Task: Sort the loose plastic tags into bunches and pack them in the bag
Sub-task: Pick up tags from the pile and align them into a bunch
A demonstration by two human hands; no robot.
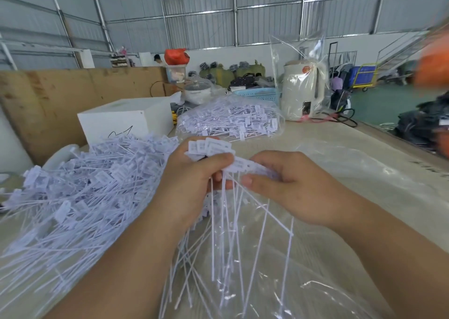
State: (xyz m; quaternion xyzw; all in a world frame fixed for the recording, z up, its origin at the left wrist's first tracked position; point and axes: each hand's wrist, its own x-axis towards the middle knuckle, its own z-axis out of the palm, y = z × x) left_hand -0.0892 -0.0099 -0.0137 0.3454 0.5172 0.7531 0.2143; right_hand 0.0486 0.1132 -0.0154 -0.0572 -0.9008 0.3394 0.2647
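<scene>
Left hand (192, 177) is gripping the bunch of plastic tags (211, 148) while right hand (286, 185) is pinching one tag head (tails dangling) to align it.

One head-worn view — looking forward and down, close over the table (364, 163).

Left hand (192, 185) grips bunch of white tags (213, 148), heads fanned above fingers, thin tails hanging down toward near edge. Right hand (289, 187) pinches one tag (245, 164) at bunch's right side. Big loose tag pile (80, 190) sprawls left on table (364, 163). Clear plastic sheet (303, 282) under hands. Far centre: filled clear bag (230, 119). White box (126, 119) far left, wrapped kettle (303, 90) far right.
</scene>
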